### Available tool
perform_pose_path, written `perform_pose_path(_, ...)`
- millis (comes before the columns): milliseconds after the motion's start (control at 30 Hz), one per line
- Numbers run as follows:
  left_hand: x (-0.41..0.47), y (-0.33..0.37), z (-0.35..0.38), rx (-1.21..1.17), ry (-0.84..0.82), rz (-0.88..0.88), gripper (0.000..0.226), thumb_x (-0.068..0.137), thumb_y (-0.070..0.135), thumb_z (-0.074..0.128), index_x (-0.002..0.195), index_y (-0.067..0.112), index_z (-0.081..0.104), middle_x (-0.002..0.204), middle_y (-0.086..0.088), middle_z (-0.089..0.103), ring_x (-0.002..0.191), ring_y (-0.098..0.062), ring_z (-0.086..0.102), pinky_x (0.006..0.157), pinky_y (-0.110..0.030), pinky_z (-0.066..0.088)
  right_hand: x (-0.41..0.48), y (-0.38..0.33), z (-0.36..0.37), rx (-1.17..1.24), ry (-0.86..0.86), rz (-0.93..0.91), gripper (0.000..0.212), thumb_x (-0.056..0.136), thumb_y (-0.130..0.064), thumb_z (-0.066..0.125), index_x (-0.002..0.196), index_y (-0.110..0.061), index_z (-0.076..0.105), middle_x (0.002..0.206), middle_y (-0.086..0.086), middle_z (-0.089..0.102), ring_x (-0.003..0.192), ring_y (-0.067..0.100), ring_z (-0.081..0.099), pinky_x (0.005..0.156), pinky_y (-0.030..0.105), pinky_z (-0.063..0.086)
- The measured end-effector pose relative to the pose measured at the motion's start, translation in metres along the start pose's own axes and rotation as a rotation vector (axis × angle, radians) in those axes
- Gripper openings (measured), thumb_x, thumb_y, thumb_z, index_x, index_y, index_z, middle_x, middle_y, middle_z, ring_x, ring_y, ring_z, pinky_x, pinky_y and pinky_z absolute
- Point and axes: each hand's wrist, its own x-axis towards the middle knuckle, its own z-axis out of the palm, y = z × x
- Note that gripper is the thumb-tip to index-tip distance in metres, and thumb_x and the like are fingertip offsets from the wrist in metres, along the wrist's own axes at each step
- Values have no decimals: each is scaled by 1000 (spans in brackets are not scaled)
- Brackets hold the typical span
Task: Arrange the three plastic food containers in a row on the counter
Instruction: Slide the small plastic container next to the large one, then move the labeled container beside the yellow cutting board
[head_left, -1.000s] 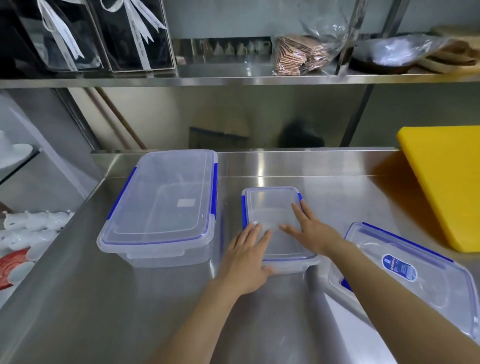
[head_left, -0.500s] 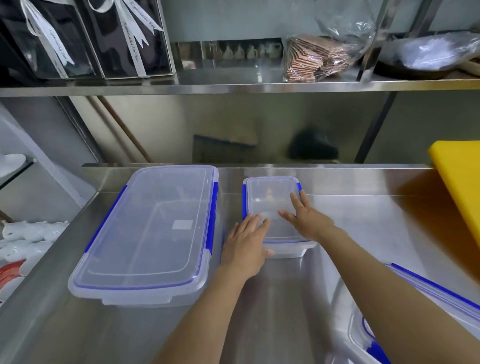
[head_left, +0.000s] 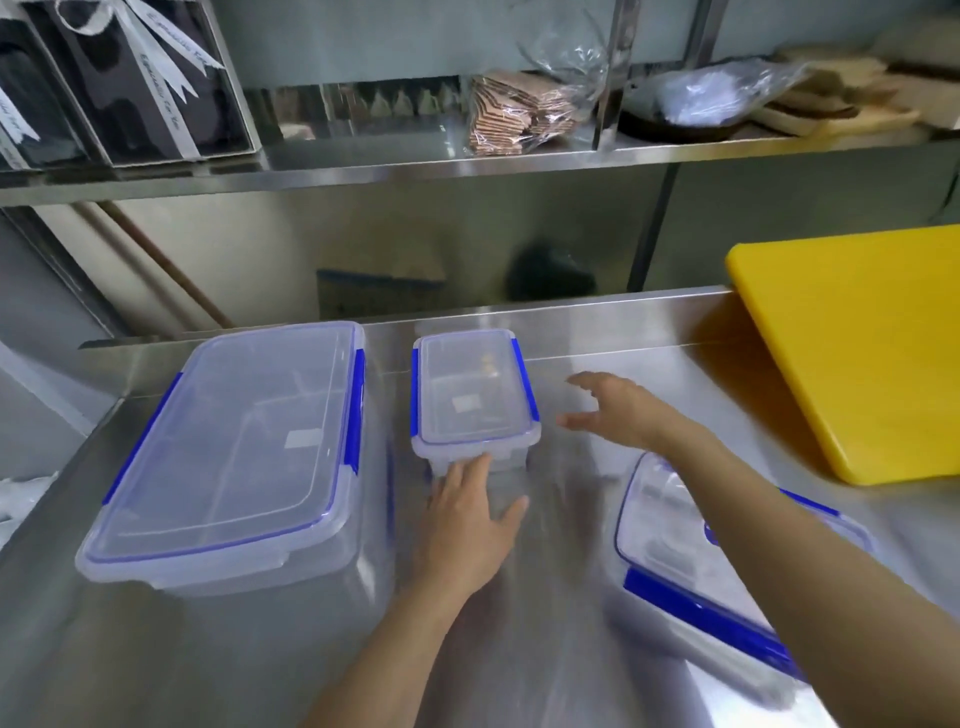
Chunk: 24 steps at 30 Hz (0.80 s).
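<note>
I count 2 of the 3 containers already lined up at the back of the counter (head_left: 519, 597): the big box (head_left: 234, 447) on the left and the small box (head_left: 472, 392) just beside it, long sides parallel with a narrow gap between. The third box (head_left: 696, 561) lies nearer me on the right, skewed and out of the row, partly under my right forearm. My left hand (head_left: 470, 525) rests flat and spread, fingertips at the small box's near wall; whether they press it I cannot tell, as the view is blurred there. My right hand (head_left: 618, 410) hovers spread and empty to the right of the small box. I judge the third box is what remains. A yellow board (head_left: 857, 353) sits to the right.
</note>
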Motion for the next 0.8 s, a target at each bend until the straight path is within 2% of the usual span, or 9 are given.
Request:
perform_pose_path(133,-28,23,30,-109,-459,-310,100,78,67,51,145,8,6,146,-10,40,126,-26,47,105,-39,39,-44,46,-27,22,-207,69,78,77,-29,73,141,-24,30,149,5,37,133,27,39,109,40,32)
perform_pose_path(167,-33,29,36,-177,-579,-388,107,75,72,50,146,6,4,136,-11,51,116,-25,56,98,-37,45,-54,57,-31,3,-246,100,80,77,-28,74,142,-26,28,150,5,35,134,27,37,110,41,31)
perform_pose_path(200,-37,36,40,-252,-669,-434,104,73,73,50,143,5,13,114,-13,64,99,-23,64,86,-33,51,-62,67,-34,-13,-283,140,83,77,-26,74,143,-27,25,151,5,33,135,28,36,110,42,31)
perform_pose_path(267,-45,50,47,-346,-812,-431,79,78,68,50,126,7,39,76,-9,65,72,-18,64,67,-27,49,-75,86,-38,-29,-329,215,90,74,-27,76,144,-28,20,152,5,31,136,29,34,110,43,32)
perform_pose_path(333,-54,65,54,-380,-885,-378,49,83,60,51,102,15,49,70,-5,63,65,-14,61,68,-27,45,-84,102,-38,-15,-329,279,95,71,-32,79,144,-28,19,151,6,33,135,29,36,110,44,33)
perform_pose_path(467,-67,89,71,-599,-789,-346,27,88,44,57,88,18,50,78,-2,63,72,-14,61,73,-25,48,-101,117,-29,-76,-164,311,97,68,-55,72,144,-24,19,141,10,47,122,29,50,98,39,45)
perform_pose_path(567,-67,100,82,-780,-542,-400,16,89,32,59,91,19,50,84,-1,60,75,-13,58,70,-24,48,-108,122,-20,-176,-17,290,93,68,-69,60,137,-16,25,123,15,59,99,28,60,77,36,50)
perform_pose_path(667,-64,105,88,-904,-291,-431,34,82,32,67,108,15,52,95,4,66,79,-9,61,66,-22,45,-107,129,-10,-136,54,262,77,76,-69,51,122,-10,35,114,20,62,91,34,60,67,36,43)
perform_pose_path(800,-66,109,91,-842,-330,-205,63,74,37,75,128,36,42,125,12,58,109,0,56,81,-15,44,-107,132,1,-78,184,281,80,77,-72,43,129,-11,33,122,17,59,102,36,61,77,42,50)
